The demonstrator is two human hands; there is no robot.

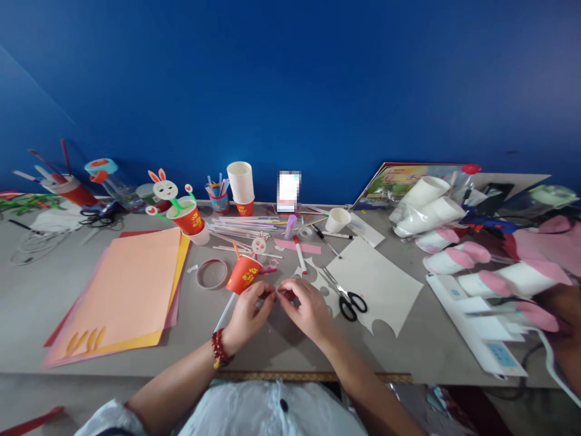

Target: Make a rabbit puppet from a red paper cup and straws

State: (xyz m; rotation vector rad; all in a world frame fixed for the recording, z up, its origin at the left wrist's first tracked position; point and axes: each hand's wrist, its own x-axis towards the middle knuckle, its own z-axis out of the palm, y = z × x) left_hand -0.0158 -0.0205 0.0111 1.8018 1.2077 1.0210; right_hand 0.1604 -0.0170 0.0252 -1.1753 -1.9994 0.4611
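Observation:
My left hand (249, 313), with a red bead bracelet at the wrist, and my right hand (305, 307) meet above the grey table (27, 303) near its front edge. Both have their fingers pinched together on a small piece between them, too small to name. A white straw (224, 313) runs under my left hand toward a tipped red paper cup (243, 274) just beyond it. Black-handled scissors (345, 295) lie on a sheet of white paper (381, 284) right of my right hand.
Orange and yellow paper sheets (131, 290) lie at the left, a tape roll (211, 274) beside them. Straws, markers, stacked paper cups (240, 181) and a rabbit cup craft (181, 209) stand farther back. White and pink cup crafts (476, 266) crowd the right. Another person's hand (565, 327) is at the right edge.

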